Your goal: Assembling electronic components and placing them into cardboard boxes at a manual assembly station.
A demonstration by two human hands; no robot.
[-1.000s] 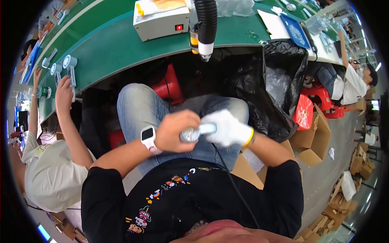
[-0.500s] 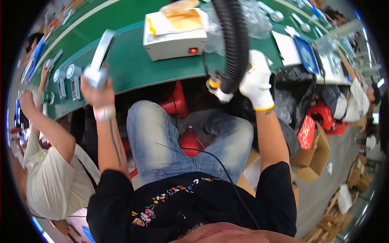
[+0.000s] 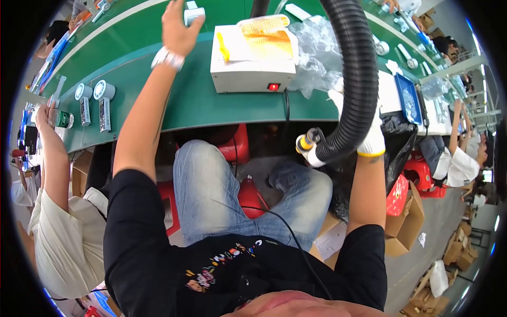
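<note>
The bare left hand [image 3: 179,33] has its fingers stretched up and its thumb out to the side, with a small, shiny, pale blue and white plastic thing [image 3: 194,16] right at the thumb, but I cannot tell if the hand is holding it. That pale thing is far over the long green table [image 3: 195,108], to the left of a white metal box [image 3: 248,78] with a lit red switch. A white band [image 3: 168,58] goes around the left wrist.

The right hand [image 3: 372,138] wears a white cloth glove with a yellow edge. It is partly behind a fat, black, bendy hose [image 3: 360,74], so I cannot tell if it grips the hose. The hose curls down to a white tip [image 3: 312,157] beside a small yellow and black part [image 3: 306,141], near the table's front edge. Crinkly clear plastic bags [image 3: 317,53] lie beside the box. Two pale round-headed things [image 3: 104,90] with dark handles sit at the table's left end.
</note>
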